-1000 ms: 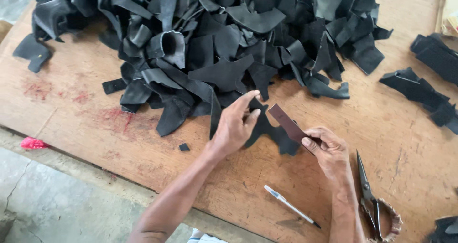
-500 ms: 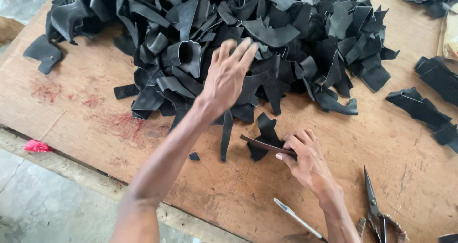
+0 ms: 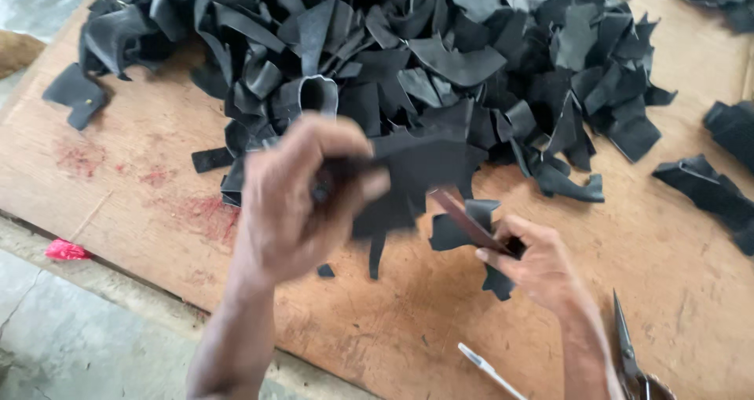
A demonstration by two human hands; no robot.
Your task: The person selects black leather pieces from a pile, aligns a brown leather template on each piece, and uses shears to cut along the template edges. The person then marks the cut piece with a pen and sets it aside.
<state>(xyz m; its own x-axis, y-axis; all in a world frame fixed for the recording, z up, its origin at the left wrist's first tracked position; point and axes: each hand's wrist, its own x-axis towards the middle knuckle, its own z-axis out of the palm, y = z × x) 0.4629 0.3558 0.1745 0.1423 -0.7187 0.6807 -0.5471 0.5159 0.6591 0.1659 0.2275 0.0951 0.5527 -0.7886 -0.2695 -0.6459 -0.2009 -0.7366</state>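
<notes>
My left hand point(image 3: 294, 200) is raised above the board and grips a black rubber piece point(image 3: 420, 172) that it has lifted from the edge of the pile; the piece is blurred by motion. My right hand point(image 3: 538, 266) is lower and to the right, pinching a thin dark brown strip point(image 3: 467, 221) that slants up to the left. A big heap of black rubber scraps point(image 3: 408, 62) covers the far half of the brown wooden board point(image 3: 157, 157).
Scissors point(image 3: 632, 357) lie at the bottom right of the board, and a white pen point(image 3: 491, 371) lies near its front edge. More black scraps point(image 3: 715, 188) sit at the right. A small pink scrap point(image 3: 67, 250) lies on the grey floor at left.
My left hand reached into the pile, closed on a black piece and pulled it up toward me. My right hand kept hold of the brown strip and stayed almost in place.
</notes>
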